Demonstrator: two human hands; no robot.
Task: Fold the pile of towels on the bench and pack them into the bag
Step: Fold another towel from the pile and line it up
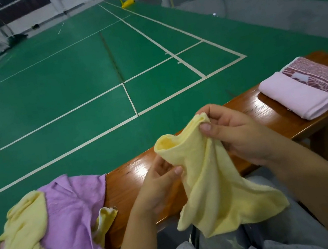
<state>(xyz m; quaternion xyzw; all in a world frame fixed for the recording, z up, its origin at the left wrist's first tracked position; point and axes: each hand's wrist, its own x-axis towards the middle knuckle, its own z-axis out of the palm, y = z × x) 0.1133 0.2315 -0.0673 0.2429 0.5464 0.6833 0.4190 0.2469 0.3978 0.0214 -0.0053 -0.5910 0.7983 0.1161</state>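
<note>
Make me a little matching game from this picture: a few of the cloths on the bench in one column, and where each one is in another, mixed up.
Things:
1. yellow towel
2. purple towel
3. pale pink towel
4. patterned maroon towel

Places:
A. folded at the far right of the bench, nearest the person
B. held up in both hands
C. loose in the pile at the left
D. folded, just behind the pink one

Pairs: 1-B, 2-C, 3-A, 4-D
</note>
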